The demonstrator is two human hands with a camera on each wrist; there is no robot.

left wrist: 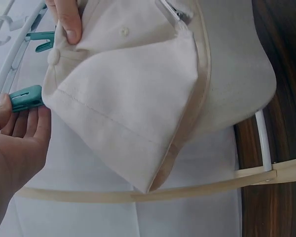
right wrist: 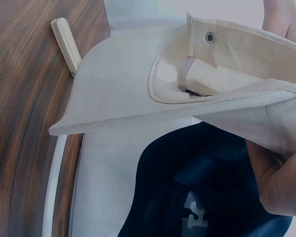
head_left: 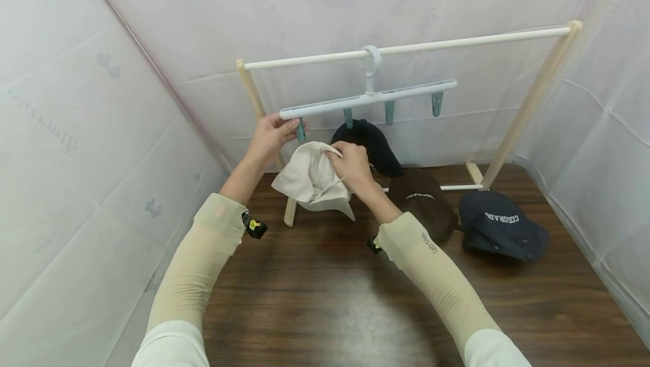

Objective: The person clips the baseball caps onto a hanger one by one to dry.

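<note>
My left hand (head_left: 270, 139) is at the left end of a pale blue hanger (head_left: 330, 108), where it pinches a teal clip (left wrist: 27, 98) between thumb and fingers. My right hand (head_left: 354, 165) grips a cream cap (head_left: 306, 174) by its crown, just below that clip. The cap's brim points downward, and its inside with a metal eyelet shows in the right wrist view. Behind the right hand is a black cap (head_left: 380, 147), its top close beneath the second clip (head_left: 348, 118); whether the clip bites it is hard to tell.
The hanger hooks over the white rail (head_left: 477, 44) of a wooden-legged rack (head_left: 533, 101). Two more teal clips hang farther right. A brown cap (head_left: 424, 200) and a navy cap (head_left: 500, 226) lie on the dark wooden table (head_left: 315, 293). White sheeting (head_left: 127, 130) surrounds the area.
</note>
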